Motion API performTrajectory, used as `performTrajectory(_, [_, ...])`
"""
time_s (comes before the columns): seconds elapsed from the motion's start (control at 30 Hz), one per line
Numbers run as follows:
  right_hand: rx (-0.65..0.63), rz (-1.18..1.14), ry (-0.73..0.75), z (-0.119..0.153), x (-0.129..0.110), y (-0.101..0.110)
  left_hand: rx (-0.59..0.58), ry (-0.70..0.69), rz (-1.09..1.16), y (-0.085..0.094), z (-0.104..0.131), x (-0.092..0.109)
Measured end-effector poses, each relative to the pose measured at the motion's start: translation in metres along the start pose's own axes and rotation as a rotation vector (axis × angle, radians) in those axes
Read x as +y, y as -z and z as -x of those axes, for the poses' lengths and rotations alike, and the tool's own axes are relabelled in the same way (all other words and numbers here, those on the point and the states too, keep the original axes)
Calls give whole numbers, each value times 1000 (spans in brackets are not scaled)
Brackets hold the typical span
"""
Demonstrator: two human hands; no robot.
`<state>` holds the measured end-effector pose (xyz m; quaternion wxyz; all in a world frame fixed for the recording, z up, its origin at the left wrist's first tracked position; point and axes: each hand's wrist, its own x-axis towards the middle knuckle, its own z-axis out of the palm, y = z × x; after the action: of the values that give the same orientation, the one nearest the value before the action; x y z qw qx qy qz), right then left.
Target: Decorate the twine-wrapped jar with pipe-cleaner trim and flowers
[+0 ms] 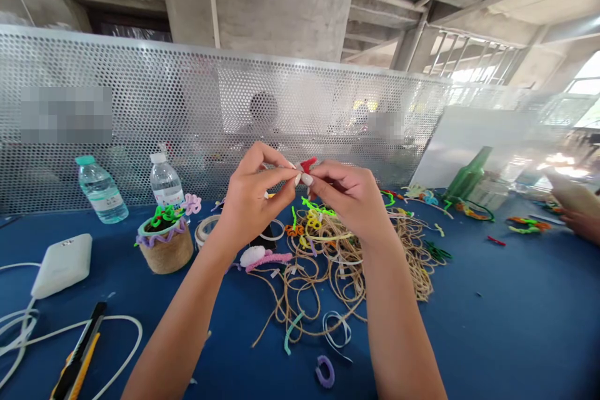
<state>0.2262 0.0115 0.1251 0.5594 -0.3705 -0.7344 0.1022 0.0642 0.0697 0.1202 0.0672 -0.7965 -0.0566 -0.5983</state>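
Observation:
Above the middle of the table, my left hand [255, 190] and my right hand [349, 194] meet fingertip to fingertip. A short piece of red pipe cleaner [308, 165] sticks up between them, its lower end hidden by the fingers. Thumb and forefinger of each hand are pinched together on it. Below and behind the hands lies a tangled heap of jute twine [407, 250]. On it rest yellow pipe cleaner loops [313, 220] and an orange pipe cleaner flower [295, 231]. A pink fuzzy strip [269, 259] lies beneath my left wrist.
Left stand a twine-wrapped pot [166, 250], two water bottles [103, 190] [166, 181], a white power bank [63, 265] with cable and a utility knife [79, 353]. A perforated metal screen [197, 106] closes off the back. Right are a green bottle [469, 175] and another person's hand [581, 219].

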Motion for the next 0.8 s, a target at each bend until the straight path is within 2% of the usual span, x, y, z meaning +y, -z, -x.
performTrajectory(0.1, [6,-15,15,0,2,-3,-2,-48,-20,1,0,-2])
performTrajectory(0.27, [164,68,106,-1,0,-18,77,-103,-118,-1,1,-1])
performTrajectory(0.37, [217,133,169,-1,-3,-23,128,-107,-155,-3,1,0])
performTrajectory(0.5, [227,158,188,-1,-5,-24,156,-105,-168,-4,1,1])
performTrajectory(0.8, [205,105,146,-1,-3,-25,120,-56,-103,-1,1,0])
